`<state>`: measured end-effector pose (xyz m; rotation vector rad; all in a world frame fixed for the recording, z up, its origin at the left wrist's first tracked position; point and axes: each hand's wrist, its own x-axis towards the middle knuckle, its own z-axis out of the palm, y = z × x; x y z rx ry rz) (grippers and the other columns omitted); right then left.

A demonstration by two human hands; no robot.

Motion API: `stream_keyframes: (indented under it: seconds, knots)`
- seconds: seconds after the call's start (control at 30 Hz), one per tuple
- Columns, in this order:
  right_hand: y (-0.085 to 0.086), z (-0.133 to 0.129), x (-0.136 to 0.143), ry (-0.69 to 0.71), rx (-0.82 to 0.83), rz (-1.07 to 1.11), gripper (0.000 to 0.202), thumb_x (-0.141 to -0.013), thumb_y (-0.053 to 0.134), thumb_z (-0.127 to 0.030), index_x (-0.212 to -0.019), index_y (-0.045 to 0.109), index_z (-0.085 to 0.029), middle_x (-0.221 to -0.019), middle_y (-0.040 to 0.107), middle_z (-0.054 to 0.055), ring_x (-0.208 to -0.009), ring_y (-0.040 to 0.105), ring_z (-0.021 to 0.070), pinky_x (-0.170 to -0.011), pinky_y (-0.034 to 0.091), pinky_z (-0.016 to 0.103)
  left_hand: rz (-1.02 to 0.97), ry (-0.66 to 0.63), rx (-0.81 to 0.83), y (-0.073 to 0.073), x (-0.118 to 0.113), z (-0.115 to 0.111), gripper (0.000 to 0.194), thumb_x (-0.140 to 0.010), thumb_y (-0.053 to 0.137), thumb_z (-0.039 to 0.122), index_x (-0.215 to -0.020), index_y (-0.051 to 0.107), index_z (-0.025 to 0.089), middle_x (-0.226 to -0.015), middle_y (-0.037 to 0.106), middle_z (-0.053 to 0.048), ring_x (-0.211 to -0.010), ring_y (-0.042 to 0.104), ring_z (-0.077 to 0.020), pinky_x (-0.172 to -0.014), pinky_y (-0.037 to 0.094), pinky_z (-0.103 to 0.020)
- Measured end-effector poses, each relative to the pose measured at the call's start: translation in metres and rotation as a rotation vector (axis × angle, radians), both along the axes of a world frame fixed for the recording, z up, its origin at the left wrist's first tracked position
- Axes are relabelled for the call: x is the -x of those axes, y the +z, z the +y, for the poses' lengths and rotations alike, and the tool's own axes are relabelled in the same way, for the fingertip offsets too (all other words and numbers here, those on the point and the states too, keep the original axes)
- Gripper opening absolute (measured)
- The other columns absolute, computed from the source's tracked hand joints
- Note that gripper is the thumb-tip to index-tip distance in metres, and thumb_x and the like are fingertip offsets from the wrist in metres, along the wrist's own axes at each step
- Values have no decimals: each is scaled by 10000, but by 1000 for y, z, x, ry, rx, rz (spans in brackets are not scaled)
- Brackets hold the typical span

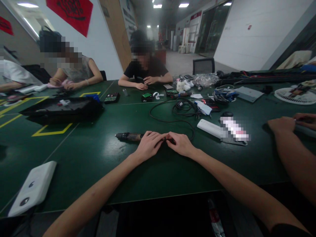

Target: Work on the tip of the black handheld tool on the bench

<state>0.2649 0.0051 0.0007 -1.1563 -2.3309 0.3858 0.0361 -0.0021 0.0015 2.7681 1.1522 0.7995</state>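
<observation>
A dark, elongated power tool (130,137) lies on the green table, its narrow tip pointing left. My left hand (151,143) is wrapped over the tool's right part, fingers closed on it. At the tool's right end, my right hand (181,144) has its fingers pinched together, meeting the fingertips of my left hand. What lies between the right fingertips is too small and hidden to name. A black cable (172,121) curves behind my hands and runs to a coil farther back.
A black tray (61,110) sits at the left, a white device (34,186) at the near left. White strip-shaped case (209,128) and phone lie right of my hands. Another person's hands (283,125) rest at the far right. Two people work across the table among electronic parts.
</observation>
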Motion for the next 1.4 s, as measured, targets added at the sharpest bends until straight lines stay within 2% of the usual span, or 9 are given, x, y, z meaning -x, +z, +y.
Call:
stream_keyframes:
  seconds: [0.1,0.27,0.43,0.57,0.77,0.93,1.1,1.27,1.4]
  knots:
    - [1,0,0,17,7,16,92,-960,631,-232,-1042,590,-229,-978,694,17,-823,626,166,-718,396,259,2,35,-8,0,-1,1,415,-1036,535,286,-1450,519,289,-1193,721,-42,-1117,647,-218,-985,416,-420]
    - [1,0,0,17,13,13,78,-961,631,-244,-1028,595,-226,-963,694,17,-800,620,163,-703,390,258,15,11,-7,-2,0,2,510,-1022,537,254,-1522,441,287,-1247,706,-50,-1152,638,-218,-1006,410,-422]
    - [0,0,0,18,6,28,99,-952,640,-229,-1039,592,-231,-966,693,10,-809,623,161,-701,387,256,20,45,-19,-4,-1,3,466,-1021,555,279,-1482,489,280,-1192,721,-49,-1121,645,-225,-989,416,-427]
    - [0,1,-1,16,9,26,77,-957,631,-231,-1022,590,-228,-953,692,12,-796,619,160,-700,385,256,12,12,-9,-3,0,2,516,-1019,542,260,-1524,440,282,-1225,712,-53,-1140,640,-223,-997,415,-426]
    - [0,1,-1,23,8,23,105,-954,638,-229,-1045,586,-232,-975,693,12,-826,628,166,-718,393,260,7,46,-14,-5,-1,3,414,-1032,542,303,-1445,525,279,-1161,726,-48,-1102,648,-226,-970,424,-423]
    - [-1,0,0,6,-2,14,83,-954,637,-234,-1022,590,-229,-971,694,15,-817,627,166,-711,386,263,7,9,-8,-4,0,3,499,-1017,540,257,-1509,458,287,-1216,715,-50,-1135,648,-216,-998,424,-420]
    - [1,0,0,25,12,26,94,-958,629,-234,-1044,592,-231,-967,690,13,-812,625,162,-722,403,260,11,51,-20,-3,-1,3,460,-1023,558,298,-1478,494,286,-1171,727,-46,-1101,655,-220,-979,431,-418]
    - [1,0,-1,24,20,23,85,-962,625,-241,-1040,593,-230,-971,688,12,-809,624,160,-716,408,260,9,6,-1,-1,0,1,545,-1016,545,245,-1541,408,294,-1237,708,-33,-1142,638,-207,-1010,414,-417]
    - [3,-1,-1,26,21,24,87,-974,611,-247,-1058,598,-230,-971,689,18,-818,627,166,-727,417,265,7,36,-4,-2,0,2,493,-1026,545,289,-1510,455,276,-1177,722,-47,-1105,646,-219,-981,423,-420]
